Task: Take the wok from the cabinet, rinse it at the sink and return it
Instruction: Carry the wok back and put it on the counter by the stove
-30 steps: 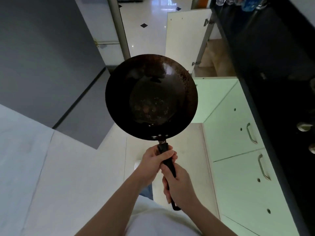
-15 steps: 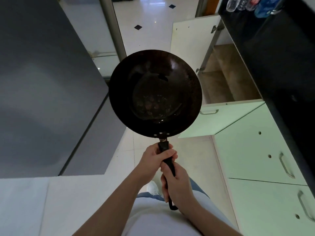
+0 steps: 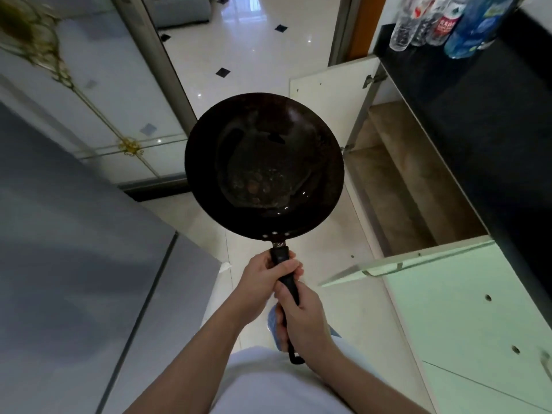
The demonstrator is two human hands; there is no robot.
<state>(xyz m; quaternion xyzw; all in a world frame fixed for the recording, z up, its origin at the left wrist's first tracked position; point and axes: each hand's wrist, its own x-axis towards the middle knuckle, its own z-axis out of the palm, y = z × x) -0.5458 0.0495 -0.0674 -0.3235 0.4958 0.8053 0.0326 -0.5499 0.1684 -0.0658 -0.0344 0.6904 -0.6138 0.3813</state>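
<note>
I hold a dark round wok point(image 3: 264, 165) level in front of me by its black handle, bowl facing up, with wet patches and spots at its bottom. My left hand point(image 3: 263, 282) grips the handle close to the bowl. My right hand point(image 3: 301, 318) grips it further back, near the handle's end. To the right of the wok the base cabinet point(image 3: 397, 186) stands open, its two doors swung out and its wooden shelves bare. The sink is out of view.
A black countertop point(image 3: 478, 121) runs along the right with several plastic bottles point(image 3: 442, 19) at its far end. Pale green closed cabinet doors point(image 3: 466, 318) are at lower right. A grey appliance point(image 3: 68, 249) stands to my left. A glossy tiled floor point(image 3: 254, 55) lies ahead.
My view has shifted forward and toward the open cabinet, which now shows more of its shelves. The wok stays level in both hands, a little closer to the cabinet opening.
</note>
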